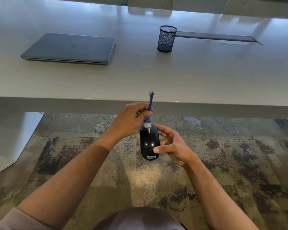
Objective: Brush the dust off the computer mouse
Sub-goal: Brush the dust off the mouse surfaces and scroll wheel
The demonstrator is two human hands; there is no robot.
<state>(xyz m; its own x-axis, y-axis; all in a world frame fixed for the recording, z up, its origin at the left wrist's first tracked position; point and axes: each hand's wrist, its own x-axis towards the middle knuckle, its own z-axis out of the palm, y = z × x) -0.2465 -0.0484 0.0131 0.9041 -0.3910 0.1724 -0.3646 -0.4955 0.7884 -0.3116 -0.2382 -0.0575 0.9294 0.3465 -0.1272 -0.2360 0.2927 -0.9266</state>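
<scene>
**Mouse held off the table for brushing**

The mouse (149,143) was gripped in the right hand (173,146), thumb on its glossy top and fingers (163,130) curled round its far side, clear of the table (140,77) and over the carpet, probably so dust would fall away. The brush (149,113) was pinched by its thin blue handle between the closed fingers (140,112) of the left hand (130,120), white bristles pressed down at the mouse's front end, just beyond the right fingertips. The laptop (70,48) and pen cup (167,39) lay well apart.
</scene>
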